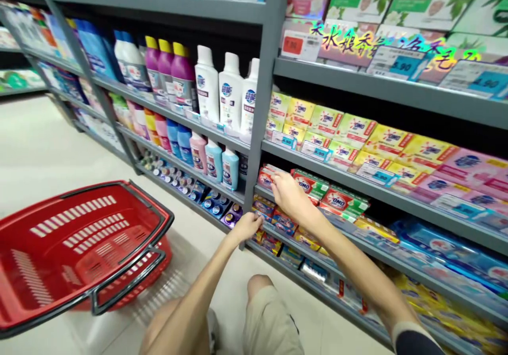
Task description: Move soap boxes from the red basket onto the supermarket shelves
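My right hand (287, 193) reaches onto a lower shelf on the right, its fingers curled together at the red and white soap box (266, 177). Part of that box is hidden behind the fingers. Just right of it lie red and green OMO soap boxes (311, 184). Lower down, my left hand (246, 227) is closed by the shelf upright, fingertips close to the blue and orange OMO packs (283, 221). Whether it touches a pack or the shelf edge I cannot tell.
A red shopping basket (99, 185) with black handles stands on the floor at left. Bottles of cleaner (230, 96) fill the shelves left of the grey upright (265, 80). Yellow and green OMO boxes (325, 119) line the shelf above my right hand. My knees (260, 286) are close below.
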The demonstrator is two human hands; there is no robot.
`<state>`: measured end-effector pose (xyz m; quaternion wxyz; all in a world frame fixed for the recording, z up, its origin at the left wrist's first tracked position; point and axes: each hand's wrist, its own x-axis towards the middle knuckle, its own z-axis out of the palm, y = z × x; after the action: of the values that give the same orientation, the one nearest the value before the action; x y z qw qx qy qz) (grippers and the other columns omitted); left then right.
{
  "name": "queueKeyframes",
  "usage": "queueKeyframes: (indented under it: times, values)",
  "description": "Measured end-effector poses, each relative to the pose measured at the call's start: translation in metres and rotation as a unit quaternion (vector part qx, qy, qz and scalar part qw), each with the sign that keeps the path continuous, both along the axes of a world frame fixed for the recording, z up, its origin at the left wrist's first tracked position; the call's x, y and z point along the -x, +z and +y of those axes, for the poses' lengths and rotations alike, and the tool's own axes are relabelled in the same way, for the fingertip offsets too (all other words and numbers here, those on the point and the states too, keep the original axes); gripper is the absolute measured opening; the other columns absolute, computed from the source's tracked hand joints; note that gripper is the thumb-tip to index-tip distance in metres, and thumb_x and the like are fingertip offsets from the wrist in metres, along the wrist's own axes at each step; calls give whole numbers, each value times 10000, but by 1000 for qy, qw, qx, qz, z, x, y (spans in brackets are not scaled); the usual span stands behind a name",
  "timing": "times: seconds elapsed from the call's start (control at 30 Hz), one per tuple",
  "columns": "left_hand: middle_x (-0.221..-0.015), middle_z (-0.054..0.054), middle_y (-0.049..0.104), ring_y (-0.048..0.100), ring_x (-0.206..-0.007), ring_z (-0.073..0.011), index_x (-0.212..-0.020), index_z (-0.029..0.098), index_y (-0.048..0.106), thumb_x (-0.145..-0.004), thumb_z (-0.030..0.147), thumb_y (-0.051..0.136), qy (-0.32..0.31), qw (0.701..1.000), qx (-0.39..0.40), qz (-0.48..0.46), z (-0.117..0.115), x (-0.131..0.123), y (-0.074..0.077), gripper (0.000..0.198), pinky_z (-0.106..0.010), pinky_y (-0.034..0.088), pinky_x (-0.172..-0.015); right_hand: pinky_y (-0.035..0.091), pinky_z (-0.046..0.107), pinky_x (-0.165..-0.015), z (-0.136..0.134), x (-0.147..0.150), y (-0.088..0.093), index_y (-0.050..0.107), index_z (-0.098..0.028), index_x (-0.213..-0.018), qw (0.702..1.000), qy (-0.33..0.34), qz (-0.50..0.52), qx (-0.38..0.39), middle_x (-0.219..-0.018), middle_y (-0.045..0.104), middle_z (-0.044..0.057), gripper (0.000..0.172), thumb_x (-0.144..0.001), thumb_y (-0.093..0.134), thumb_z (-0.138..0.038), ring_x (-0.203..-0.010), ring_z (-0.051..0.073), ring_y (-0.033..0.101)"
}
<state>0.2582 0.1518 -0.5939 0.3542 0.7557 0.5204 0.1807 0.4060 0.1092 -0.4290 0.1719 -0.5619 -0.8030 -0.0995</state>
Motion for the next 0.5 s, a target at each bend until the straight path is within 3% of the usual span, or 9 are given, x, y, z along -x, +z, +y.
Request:
queueKeyframes:
  times: [0.1, 0.23, 0.3, 0.37, 0.43, 0.5]
  values:
    - [-624, -34, 614, 651, -672, -194, -686, 195, 596, -993, 391, 428, 67, 989, -125, -44, -2, 1, 10, 401, -283, 455, -650, 490, 357, -1057, 42, 23, 5, 645, -53, -1158, 995, -48, -55, 72, -1287, 634, 213, 264, -976, 455, -69, -1232, 270, 599]
    - [-965, -103, 715, 682, -964, -242, -931, 193, 655, -989, 322, 455, 107, 958, -246, -99, -5, -1, 26, 244, -366, 508, -882, 530, 346, -975, 77, 38, 11, 630, -32, -1198, 987, -105, -72, 99, -1265, 644, 240, 299, -935, 488, -18, -1171, 282, 650]
    - [-1231, -134, 676, 606, -1215, -262, -1091, 186, 651, -964, 280, 507, 95, 939, -304, -127, -3, -5, 30, 214, -408, 469, -1056, 550, 327, -921, 90, 42, 15, 666, -37, -1132, 980, -143, -76, 115, -1165, 693, 232, 252, -939, 504, -19, -1093, 272, 696]
    - [-1447, -150, 562, 463, -1407, -278, -1261, 171, 598, -937, 225, 546, 78, 911, -376, -150, 2, -11, 31, 332, -450, 397, -1177, 558, 324, -907, 102, 45, 19, 681, -39, -1100, 975, -173, -75, 122, -1109, 717, 223, 201, -956, 542, -55, -1056, 263, 714]
    - [-1551, -163, 467, 365, -1489, -289, -1381, 149, 519, -922, 173, 553, 65, 884, -433, -161, 8, -18, 29, 461, -481, 368, -1219, 567, 364, -934, 111, 46, 22, 663, -60, -1160, 972, -189, -72, 119, -1157, 710, 191, 212, -987, 588, -158, -1075, 252, 704]
    - [-1586, -176, 423, 316, -1520, -297, -1438, 130, 461, -917, 148, 552, 55, 876, -452, -161, 16, -26, 27, 529, -490, 365, -1228, 578, 425, -947, 119, 46, 25, 634, -113, -1233, 972, -192, -66, 118, -1230, 685, 137, 293, -1000, 621, -290, -1089, 241, 687]
